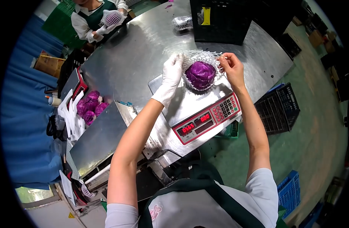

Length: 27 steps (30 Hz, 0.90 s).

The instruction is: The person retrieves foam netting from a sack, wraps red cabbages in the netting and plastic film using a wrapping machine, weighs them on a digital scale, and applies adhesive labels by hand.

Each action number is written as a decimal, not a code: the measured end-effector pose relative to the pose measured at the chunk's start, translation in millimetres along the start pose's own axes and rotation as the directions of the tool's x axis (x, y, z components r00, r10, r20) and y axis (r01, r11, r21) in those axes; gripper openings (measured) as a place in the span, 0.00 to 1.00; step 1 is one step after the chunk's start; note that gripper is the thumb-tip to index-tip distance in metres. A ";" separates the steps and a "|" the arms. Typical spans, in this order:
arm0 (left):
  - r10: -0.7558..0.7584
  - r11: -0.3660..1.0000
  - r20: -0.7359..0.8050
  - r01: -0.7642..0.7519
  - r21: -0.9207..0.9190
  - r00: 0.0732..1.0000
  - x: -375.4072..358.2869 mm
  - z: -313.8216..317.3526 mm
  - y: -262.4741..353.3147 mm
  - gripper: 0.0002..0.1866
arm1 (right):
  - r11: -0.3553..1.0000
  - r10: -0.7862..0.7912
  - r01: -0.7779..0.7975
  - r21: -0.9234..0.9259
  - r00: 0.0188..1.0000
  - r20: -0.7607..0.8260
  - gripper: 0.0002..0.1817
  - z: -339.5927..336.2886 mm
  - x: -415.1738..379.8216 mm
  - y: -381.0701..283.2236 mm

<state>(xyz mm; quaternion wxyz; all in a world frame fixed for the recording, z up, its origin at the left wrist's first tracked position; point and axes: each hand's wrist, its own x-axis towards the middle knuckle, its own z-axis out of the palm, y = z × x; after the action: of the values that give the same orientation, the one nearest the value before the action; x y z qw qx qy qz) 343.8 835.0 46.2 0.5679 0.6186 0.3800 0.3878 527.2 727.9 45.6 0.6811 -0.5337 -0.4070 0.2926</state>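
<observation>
A purple cabbage [200, 75] sits inside a white foam net [191, 57] over the metal plate of a red and white digital scale [207, 118]. The scale's red digits read 0.565 and 0.00. My left hand [172, 72], in a white glove, pinches the net's edge on the left of the cabbage. On the other side, my bare right hand [233, 68] grips the net's right edge between thumb and fingers. The net's mouth is spread between both hands, and the cabbage's top shows through it.
Several purple cabbages [91, 104] lie at the left beside white netting [70, 114]. A black crate [220, 22] stands at the table's back, near a wrapped item [182, 22]. Across the table [144, 49], a co-worker [94, 17] holds a netted cabbage. Another black crate [278, 108] is on the floor right.
</observation>
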 end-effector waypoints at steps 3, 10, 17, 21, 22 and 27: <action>0.035 0.988 0.072 -0.045 0.150 0.997 -9.0 -0.7 7.5 0.16 | 0.993 -0.058 0.059 -0.098 0.998 0.013 0.09 -8.1 -3.8 2.6; 0.174 0.944 0.269 -0.238 0.227 0.947 -27.4 -7.1 26.4 0.14 | 0.972 -0.032 0.051 -0.231 0.996 0.083 0.11 -19.8 -15.9 -3.2; 0.099 0.983 0.295 -0.140 0.122 0.950 -23.6 -28.1 61.0 0.22 | 0.996 0.077 -0.080 -0.046 0.995 -0.062 0.19 -33.4 -26.0 -8.2; -0.077 0.977 0.089 0.057 0.207 0.993 -7.6 -39.7 58.2 0.23 | 0.965 0.237 -0.244 -0.094 0.969 -0.076 0.26 -46.1 -32.3 -2.4; -0.078 0.977 0.084 0.059 0.206 0.993 -4.1 -40.8 54.6 0.23 | 0.965 0.238 -0.244 -0.094 0.969 -0.071 0.26 -47.3 -33.4 -1.2; -0.412 0.890 0.077 0.384 0.246 0.908 -0.7 -29.3 36.3 0.30 | 0.922 0.378 -0.380 -0.078 0.925 -0.042 0.35 -33.7 -36.8 -5.2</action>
<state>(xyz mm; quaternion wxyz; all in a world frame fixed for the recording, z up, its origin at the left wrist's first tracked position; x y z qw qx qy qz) 317.9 843.9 83.9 0.5846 0.6110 0.5034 0.1775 538.0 679.4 38.5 0.5936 -0.6345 -0.2994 0.3942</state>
